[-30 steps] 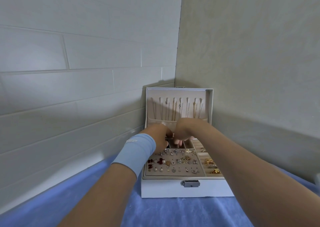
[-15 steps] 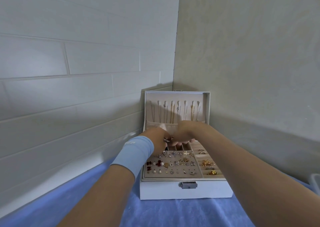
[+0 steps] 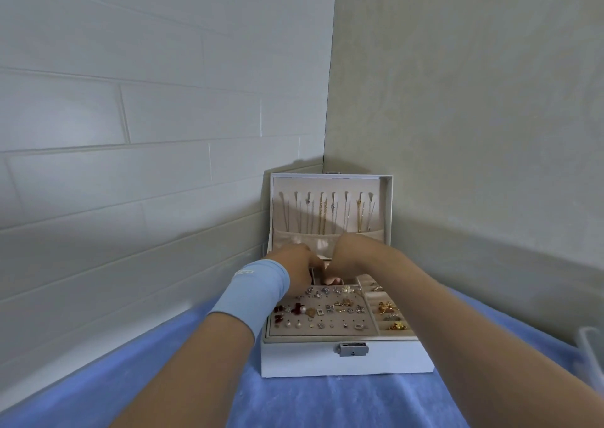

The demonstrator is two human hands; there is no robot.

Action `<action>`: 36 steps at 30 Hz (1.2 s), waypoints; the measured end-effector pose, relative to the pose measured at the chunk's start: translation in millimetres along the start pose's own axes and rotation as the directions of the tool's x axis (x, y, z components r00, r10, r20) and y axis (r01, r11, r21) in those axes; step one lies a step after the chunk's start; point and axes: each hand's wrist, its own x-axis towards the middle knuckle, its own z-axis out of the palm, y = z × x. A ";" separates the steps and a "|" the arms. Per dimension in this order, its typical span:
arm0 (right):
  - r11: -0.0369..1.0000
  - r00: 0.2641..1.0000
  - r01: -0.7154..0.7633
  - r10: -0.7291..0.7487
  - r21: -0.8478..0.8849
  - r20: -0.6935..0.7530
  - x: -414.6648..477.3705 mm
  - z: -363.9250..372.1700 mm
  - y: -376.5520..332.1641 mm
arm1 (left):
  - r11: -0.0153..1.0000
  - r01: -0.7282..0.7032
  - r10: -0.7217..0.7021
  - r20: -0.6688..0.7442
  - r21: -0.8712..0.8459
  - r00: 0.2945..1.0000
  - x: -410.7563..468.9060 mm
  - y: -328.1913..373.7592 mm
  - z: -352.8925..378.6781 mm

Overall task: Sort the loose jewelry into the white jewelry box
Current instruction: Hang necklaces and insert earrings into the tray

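The white jewelry box [image 3: 294, 359] stands open on a blue cloth, its lid [image 3: 327, 184] upright with several necklaces [image 3: 322, 215] hanging inside. A beige earring panel [image 3: 330, 328] holds several studs, and gold pieces [image 3: 389, 308] sit in the slots on the right. My left hand [image 3: 295, 262], with a light blue wristband, and my right hand [image 3: 351, 256] meet over the back compartments, fingers curled downward. Whatever lies between the fingers is hidden.
The box sits in a corner, a white tiled wall on the left and a beige wall behind and to the right. A metal clasp [image 3: 352, 349] is on the box front. The edge of a clear container [image 3: 591, 352] shows at far right. Blue cloth [image 3: 294, 401] lies in front.
Both hands stay together at the back of the box and have dipped slightly lower into the compartments. The small silver piece seen between them half a second ago no longer shows.
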 end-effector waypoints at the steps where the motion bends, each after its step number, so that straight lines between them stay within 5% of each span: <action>1: 1.000 1.000 -0.010 0.010 0.010 -0.012 0.0 1.4 0.2 | 1.000 -0.006 0.006 0.009 0.029 1.000 -0.4 1.0 -0.3; 7: 0.996 0.998 -0.031 0.035 0.086 -0.047 3.2 7.1 3.7 | 0.995 0.001 -0.001 -0.001 0.103 1.000 -0.2 5.7 1.3; 10: 0.990 0.990 -0.019 0.039 0.142 -0.137 -4.7 5.0 9.4 | 1.000 0.029 -0.029 -0.006 0.002 1.000 -4.8 7.6 -2.2; 13: 0.962 0.972 0.026 0.039 0.272 -0.231 -21.7 -2.2 10.9 | 0.984 0.021 -0.043 -0.123 -0.179 0.992 -22.3 7.8 -8.4; 19: 0.880 0.959 0.243 -0.154 0.408 -0.238 -91.0 -6.2 -3.7 | 0.965 -0.036 -0.069 -0.382 -0.261 0.922 -90.9 20.5 -6.9; 31: 0.901 0.941 0.304 -0.335 0.310 0.050 -165.6 79.3 -18.8 | 0.950 0.132 -0.145 -0.027 -0.283 0.989 -194.2 35.5 58.2; 36: 0.882 0.947 0.294 -0.320 0.369 0.009 -168.1 101.7 -15.8 | 0.935 0.128 -0.163 -0.082 -0.332 0.983 -199.3 34.0 75.2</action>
